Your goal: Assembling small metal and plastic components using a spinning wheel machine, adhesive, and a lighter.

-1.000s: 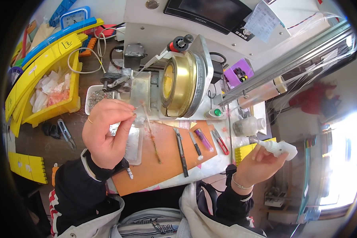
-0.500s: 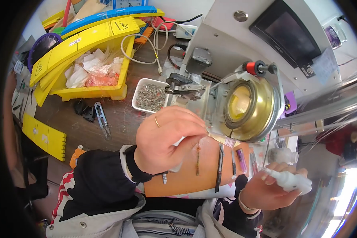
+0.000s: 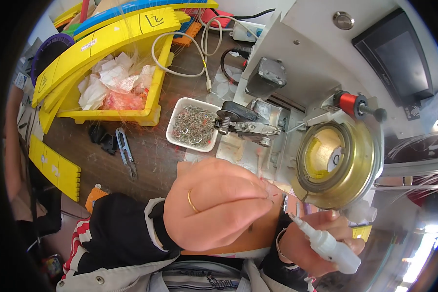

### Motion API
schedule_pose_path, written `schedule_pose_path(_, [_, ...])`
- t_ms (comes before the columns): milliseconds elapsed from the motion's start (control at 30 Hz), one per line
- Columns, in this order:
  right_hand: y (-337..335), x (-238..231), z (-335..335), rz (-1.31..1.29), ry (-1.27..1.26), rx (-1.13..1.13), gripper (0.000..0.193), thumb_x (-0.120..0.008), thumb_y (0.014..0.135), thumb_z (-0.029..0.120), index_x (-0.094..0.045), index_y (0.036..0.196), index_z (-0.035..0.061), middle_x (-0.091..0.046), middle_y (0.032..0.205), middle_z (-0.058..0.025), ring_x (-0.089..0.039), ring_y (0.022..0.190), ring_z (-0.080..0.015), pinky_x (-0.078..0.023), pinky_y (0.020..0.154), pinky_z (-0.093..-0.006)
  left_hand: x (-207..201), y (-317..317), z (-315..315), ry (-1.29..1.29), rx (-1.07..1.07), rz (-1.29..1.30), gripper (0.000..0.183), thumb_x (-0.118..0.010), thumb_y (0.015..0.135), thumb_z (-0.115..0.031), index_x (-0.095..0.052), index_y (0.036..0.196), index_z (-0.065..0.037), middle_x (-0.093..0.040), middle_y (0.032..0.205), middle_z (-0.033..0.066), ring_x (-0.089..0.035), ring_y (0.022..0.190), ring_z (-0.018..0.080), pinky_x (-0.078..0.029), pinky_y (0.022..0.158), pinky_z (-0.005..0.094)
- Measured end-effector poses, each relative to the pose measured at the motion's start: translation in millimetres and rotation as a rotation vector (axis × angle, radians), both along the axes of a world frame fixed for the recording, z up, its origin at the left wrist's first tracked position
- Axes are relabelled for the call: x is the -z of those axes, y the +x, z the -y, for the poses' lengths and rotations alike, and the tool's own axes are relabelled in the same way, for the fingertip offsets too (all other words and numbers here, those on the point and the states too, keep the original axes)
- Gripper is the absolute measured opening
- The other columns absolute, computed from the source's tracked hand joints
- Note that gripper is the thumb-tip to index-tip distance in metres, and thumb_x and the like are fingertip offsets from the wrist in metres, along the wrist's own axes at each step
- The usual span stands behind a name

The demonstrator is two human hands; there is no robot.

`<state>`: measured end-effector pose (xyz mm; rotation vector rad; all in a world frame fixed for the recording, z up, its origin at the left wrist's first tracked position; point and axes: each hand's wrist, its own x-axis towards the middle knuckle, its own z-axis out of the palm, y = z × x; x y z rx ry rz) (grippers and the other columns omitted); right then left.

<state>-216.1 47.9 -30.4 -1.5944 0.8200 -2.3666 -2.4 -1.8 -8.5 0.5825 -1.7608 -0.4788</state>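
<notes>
My left hand (image 3: 216, 207), a ring on one finger, is closed in a pinch in the middle of the view. Whatever its fingertips hold is too small to make out. At the lower right, my right hand (image 3: 304, 248) grips a small white squeeze bottle (image 3: 333, 250). The bottle is tilted, its thin nozzle pointing up and left toward the left fingertips but apart from them. Beyond my left hand stands a white tray (image 3: 169, 132) of small, hook-like metal pieces. An orange-brown work mat (image 3: 250, 238) lies partly hidden under my hands.
A machine with a brass-coloured wheel (image 3: 357, 165), red thread spool (image 3: 348, 103) and dark screen (image 3: 394, 58) fills the right. At left are a yellow bin (image 3: 153, 104) with paper scraps, yellow curved boards (image 3: 102, 46) and thread snips (image 3: 125, 151). A grey cable (image 3: 180, 75) loops behind.
My right hand has brought the bottle leftward, closer to my left fingertips. The left hand has turned and appears lower and larger. The view has shifted, so the machine sits further right.
</notes>
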Motion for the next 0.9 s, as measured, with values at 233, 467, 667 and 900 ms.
schedule_pose_path(233, [9, -14, 11, -0.266, -0.044, -0.024, 0.026, -0.05, 0.104, 0.018, -0.04, 0.087, 0.0023, -0.052, 0.063, -0.0123, -0.051, 0.048, -0.018, -0.046, 0.048, -0.028, -3, 5, 2, 0.048, 0.082, 0.051, 0.031, -0.077, 0.073, 0.008, -0.068, 0.1, -0.005, -0.069, 0.101, 0.008, -0.07, 0.089, 0.0258, -0.051, 0.068, 0.0328])
schedule_pose_path(467, [5, -9, 8, -0.242, -0.059, -0.034, 0.034, -0.051, 0.102, 0.03, -0.04, 0.087, 0.0027, -0.053, 0.062, -0.0133, -0.052, 0.048, -0.0209, -0.048, 0.05, -0.0329, -3, 3, 4, 0.031, 0.079, 0.044, 0.03, -0.079, 0.075, 0.006, -0.068, 0.101, -0.004, -0.068, 0.101, 0.0082, -0.07, 0.091, 0.0258, -0.051, 0.068, 0.0327])
schedule_pose_path(667, [4, -7, 0, -0.086, 0.028, -0.2, 0.032, -0.052, 0.102, 0.033, -0.036, 0.095, 0.0051, -0.037, 0.068, -0.0039, -0.046, 0.063, -0.0137, -0.036, 0.118, -0.0527, -4, 4, 1, 0.055, 0.081, 0.043, 0.032, -0.08, 0.074, 0.006, -0.068, 0.101, -0.004, -0.069, 0.102, 0.0084, -0.07, 0.091, 0.0255, -0.05, 0.069, 0.0323])
schedule_pose_path(900, [4, -8, -3, -0.28, 0.099, 0.341, 0.035, -0.057, 0.101, 0.034, -0.038, 0.091, 0.0058, -0.047, 0.066, -0.008, -0.05, 0.057, -0.018, -0.042, 0.086, -0.0416, -5, 4, 1, 0.052, 0.074, 0.053, 0.032, -0.08, 0.073, 0.007, -0.069, 0.101, -0.005, -0.069, 0.1, 0.0079, -0.07, 0.091, 0.0249, -0.05, 0.069, 0.0321])
